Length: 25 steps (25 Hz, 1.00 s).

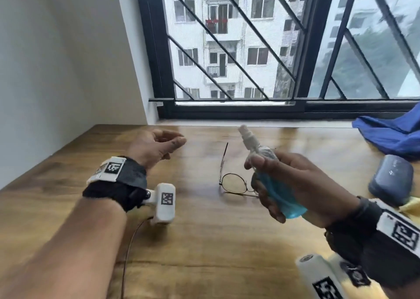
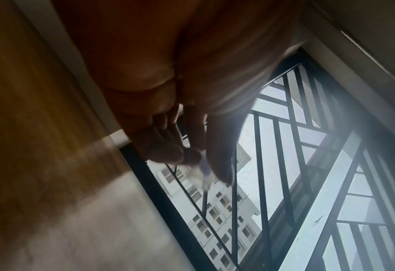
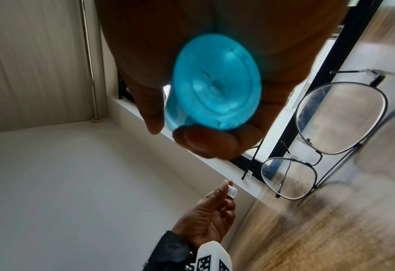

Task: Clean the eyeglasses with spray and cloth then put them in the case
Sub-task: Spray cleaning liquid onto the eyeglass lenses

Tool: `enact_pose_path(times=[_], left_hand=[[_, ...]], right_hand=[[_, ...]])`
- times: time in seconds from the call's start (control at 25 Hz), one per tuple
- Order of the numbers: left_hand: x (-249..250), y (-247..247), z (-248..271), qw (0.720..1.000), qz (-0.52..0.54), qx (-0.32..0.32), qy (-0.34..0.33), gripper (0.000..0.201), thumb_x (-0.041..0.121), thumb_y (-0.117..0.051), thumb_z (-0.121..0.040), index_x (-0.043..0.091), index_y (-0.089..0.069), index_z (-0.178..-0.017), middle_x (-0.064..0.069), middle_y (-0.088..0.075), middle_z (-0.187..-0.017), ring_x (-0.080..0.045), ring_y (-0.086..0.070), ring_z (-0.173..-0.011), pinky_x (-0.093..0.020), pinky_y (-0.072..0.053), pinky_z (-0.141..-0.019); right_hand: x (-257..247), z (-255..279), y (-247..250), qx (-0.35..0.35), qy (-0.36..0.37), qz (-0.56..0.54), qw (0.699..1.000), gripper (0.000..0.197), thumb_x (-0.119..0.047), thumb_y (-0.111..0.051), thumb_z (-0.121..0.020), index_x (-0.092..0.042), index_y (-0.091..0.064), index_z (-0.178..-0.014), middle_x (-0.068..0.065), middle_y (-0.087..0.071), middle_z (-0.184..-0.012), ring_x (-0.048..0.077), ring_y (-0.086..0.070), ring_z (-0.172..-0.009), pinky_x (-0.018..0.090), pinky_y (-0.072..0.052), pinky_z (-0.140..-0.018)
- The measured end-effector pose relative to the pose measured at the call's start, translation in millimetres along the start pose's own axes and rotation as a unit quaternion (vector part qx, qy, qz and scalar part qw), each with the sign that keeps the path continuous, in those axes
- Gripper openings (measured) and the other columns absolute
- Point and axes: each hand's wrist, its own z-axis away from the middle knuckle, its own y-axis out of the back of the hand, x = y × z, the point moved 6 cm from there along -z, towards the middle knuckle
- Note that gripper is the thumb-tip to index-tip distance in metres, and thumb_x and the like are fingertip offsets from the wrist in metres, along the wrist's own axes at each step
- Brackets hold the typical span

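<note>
Thin wire-framed eyeglasses (image 1: 234, 182) (image 3: 340, 117) lie unfolded on the wooden table (image 1: 204, 242). Just right of them my right hand (image 1: 268, 185) grips a clear spray bottle (image 1: 280, 198) (image 3: 214, 82) of blue liquid, tilted, its white nozzle (image 1: 246, 135) bare and pointing up and away. My left hand (image 1: 172, 147) (image 3: 214, 210) is raised at the left and pinches a small whitish cap (image 3: 233, 191) (image 2: 203, 170) between thumb and fingertips. A grey-blue glasses case (image 1: 391, 180) lies closed at the right edge, with a yellow cloth (image 1: 409, 207) partly hidden below it.
A crumpled blue fabric (image 1: 391, 135) lies at the far right by the window sill. A barred window (image 1: 250, 48) runs along the table's far side and a white wall (image 1: 56, 60) stands on the left. Bare wood spreads between and before my hands.
</note>
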Motion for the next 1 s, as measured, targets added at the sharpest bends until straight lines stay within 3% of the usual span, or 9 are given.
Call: enact_pose_path(times=[0.08,0.2,0.32,0.44,0.56,0.72,0.84,0.92,1.0], left_hand=[[-3,-8,2,0.997,-0.071,-0.037,0.014,0.025,0.016,-0.084,-0.077,0.009,-0.076,-0.1,-0.001,-0.073,-0.083,-0.009,-0.059,-0.066,-0.02,-0.051,-0.056],[-15,-15,5,0.987,-0.118,-0.084,0.068,0.024,0.004,-0.082,-0.078,0.007,-0.075,-0.101,-0.006,-0.075,-0.091,-0.006,-0.064,-0.062,-0.019,-0.049,-0.052],[-24,-21,10,0.983,-0.113,-0.092,0.114,0.024,-0.007,-0.075,-0.081,0.003,-0.073,-0.103,-0.006,-0.071,-0.083,0.0,-0.064,-0.045,-0.015,-0.048,-0.042],[-22,-25,16,0.984,-0.081,-0.091,0.131,0.028,-0.011,-0.076,-0.078,0.001,-0.071,-0.103,-0.007,-0.069,-0.08,-0.004,-0.067,-0.045,-0.017,-0.049,-0.04],[-20,-24,20,0.984,-0.071,-0.095,0.136,0.044,0.003,-0.086,-0.068,0.001,-0.071,-0.109,-0.003,-0.075,-0.077,-0.005,-0.065,-0.05,-0.019,-0.046,-0.039],[13,-21,23,0.987,-0.158,-0.034,0.012,0.051,0.038,-0.088,-0.069,0.021,-0.07,-0.113,0.002,-0.073,-0.113,-0.01,-0.066,-0.09,-0.026,-0.046,-0.062],[57,-67,42,0.946,-0.289,-0.104,-0.102,0.045,0.051,-0.081,-0.074,0.032,-0.07,-0.113,0.013,-0.071,-0.113,-0.006,-0.066,-0.098,-0.024,-0.05,-0.072],[71,-111,56,0.894,-0.385,-0.195,-0.12,0.043,0.051,-0.081,-0.075,0.032,-0.072,-0.113,0.013,-0.071,-0.116,-0.005,-0.064,-0.097,-0.024,-0.048,-0.074],[77,-148,66,0.823,-0.503,-0.23,-0.131,0.043,0.049,-0.081,-0.076,0.031,-0.074,-0.114,0.009,-0.069,-0.119,-0.01,-0.059,-0.1,-0.027,-0.045,-0.084]], right_hand=[[0,0,4,0.01,0.0,0.005,1.0,0.049,-0.044,-0.074,-0.081,-0.002,-0.056,-0.1,0.013,-0.051,-0.067,0.022,-0.048,-0.045,0.026,-0.044,-0.043],[0,-1,6,0.012,-0.001,-0.023,1.0,0.037,-0.043,-0.073,-0.082,-0.012,-0.062,-0.099,0.012,-0.048,-0.067,0.021,-0.045,-0.043,0.025,-0.044,-0.043],[0,-4,9,0.021,0.001,-0.028,0.999,0.036,-0.043,-0.072,-0.082,-0.014,-0.062,-0.102,0.012,-0.047,-0.066,0.021,-0.044,-0.043,0.026,-0.042,-0.042],[0,-4,11,0.019,0.001,-0.026,0.999,0.029,-0.039,-0.064,-0.088,-0.014,-0.062,-0.102,0.012,-0.047,-0.066,0.022,-0.043,-0.046,0.027,-0.041,-0.043],[0,-5,17,0.026,0.006,-0.037,0.999,0.027,-0.039,-0.061,-0.09,-0.014,-0.061,-0.103,0.01,-0.047,-0.067,0.021,-0.042,-0.047,0.027,-0.041,-0.043],[-3,-10,39,0.056,0.019,-0.057,0.997,0.033,-0.042,-0.06,-0.09,-0.015,-0.057,-0.107,0.006,-0.05,-0.067,0.02,-0.044,-0.046,0.026,-0.041,-0.044],[-4,-13,68,0.102,0.039,-0.087,0.99,0.032,-0.043,-0.055,-0.096,-0.015,-0.052,-0.11,0.002,-0.052,-0.07,0.016,-0.046,-0.047,0.025,-0.04,-0.045],[-2,-15,82,0.127,0.05,-0.113,0.984,0.032,-0.044,-0.053,-0.096,-0.015,-0.053,-0.109,0.001,-0.053,-0.073,0.015,-0.048,-0.05,0.027,-0.043,-0.046],[-4,-15,94,0.15,0.071,-0.14,0.976,0.034,-0.044,-0.055,-0.096,-0.013,-0.054,-0.11,0.0,-0.054,-0.077,0.015,-0.05,-0.056,0.029,-0.048,-0.05]])
